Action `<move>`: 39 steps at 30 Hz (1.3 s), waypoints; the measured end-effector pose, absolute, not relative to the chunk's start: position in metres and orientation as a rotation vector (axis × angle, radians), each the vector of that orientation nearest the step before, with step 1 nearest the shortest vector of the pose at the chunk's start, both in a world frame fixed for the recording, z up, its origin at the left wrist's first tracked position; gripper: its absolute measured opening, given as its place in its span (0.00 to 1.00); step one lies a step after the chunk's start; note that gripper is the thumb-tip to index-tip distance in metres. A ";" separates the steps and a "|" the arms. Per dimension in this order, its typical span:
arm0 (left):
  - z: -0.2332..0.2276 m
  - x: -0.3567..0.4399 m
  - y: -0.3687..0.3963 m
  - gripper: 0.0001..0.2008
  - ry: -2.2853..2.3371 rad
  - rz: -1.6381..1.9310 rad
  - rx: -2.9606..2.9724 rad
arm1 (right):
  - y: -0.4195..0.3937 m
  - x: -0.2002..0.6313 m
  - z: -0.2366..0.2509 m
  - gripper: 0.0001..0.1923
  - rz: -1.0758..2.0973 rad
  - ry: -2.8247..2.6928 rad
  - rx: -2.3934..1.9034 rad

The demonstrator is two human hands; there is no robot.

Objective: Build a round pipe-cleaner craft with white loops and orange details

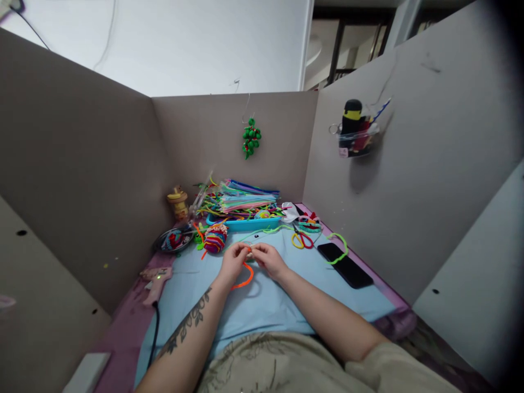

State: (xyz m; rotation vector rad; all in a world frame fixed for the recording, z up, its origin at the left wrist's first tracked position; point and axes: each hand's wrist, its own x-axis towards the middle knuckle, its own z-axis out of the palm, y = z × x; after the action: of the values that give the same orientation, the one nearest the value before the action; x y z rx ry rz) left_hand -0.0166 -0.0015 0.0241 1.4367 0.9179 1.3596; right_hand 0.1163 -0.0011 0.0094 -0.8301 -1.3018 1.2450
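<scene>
My left hand (pixel 234 259) and my right hand (pixel 268 259) meet fingertip to fingertip above the light blue cloth (pixel 282 316). Both are closed in a pinch on an orange pipe cleaner (pixel 245 281), whose loose end curls down below the left hand. The part between my fingertips is mostly hidden. Just left of my left hand sits a round, multicoloured striped piece (pixel 215 238) with orange ends sticking out. Scissors (pixel 302 240) with red and yellow handles lie to the right, beyond my right hand.
Behind my hands a blue tray (pixel 245 224) holds bundled pipe cleaners (pixel 249 199). A pink glue gun (pixel 158 281) lies at left, near a dark bowl (pixel 174 240). At right a black phone (pixel 347 267) lies under a green pipe cleaner (pixel 343 245). Grey partitions (pixel 229 131) enclose the table.
</scene>
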 end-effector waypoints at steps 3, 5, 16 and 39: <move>0.022 -0.018 0.000 0.06 0.958 1.392 1.601 | -0.001 0.119 0.010 0.11 1.575 -1.110 -0.780; 0.021 -0.019 0.000 0.05 0.977 1.444 1.730 | 0.001 0.121 0.010 0.10 1.739 -1.036 -0.748; 0.022 -0.021 -0.002 0.08 0.831 1.469 2.069 | 0.012 0.139 0.010 0.03 2.351 -0.619 -0.650; 0.020 -0.016 -0.003 0.11 1.054 1.226 1.526 | -0.006 0.124 0.013 0.07 0.197 -1.678 -0.953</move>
State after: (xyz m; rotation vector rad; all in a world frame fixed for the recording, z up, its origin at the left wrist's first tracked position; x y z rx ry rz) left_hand -0.0156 -0.0026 0.0199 1.5262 1.0538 1.2261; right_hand 0.1238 -0.0062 0.0134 -0.9529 -1.6776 0.1968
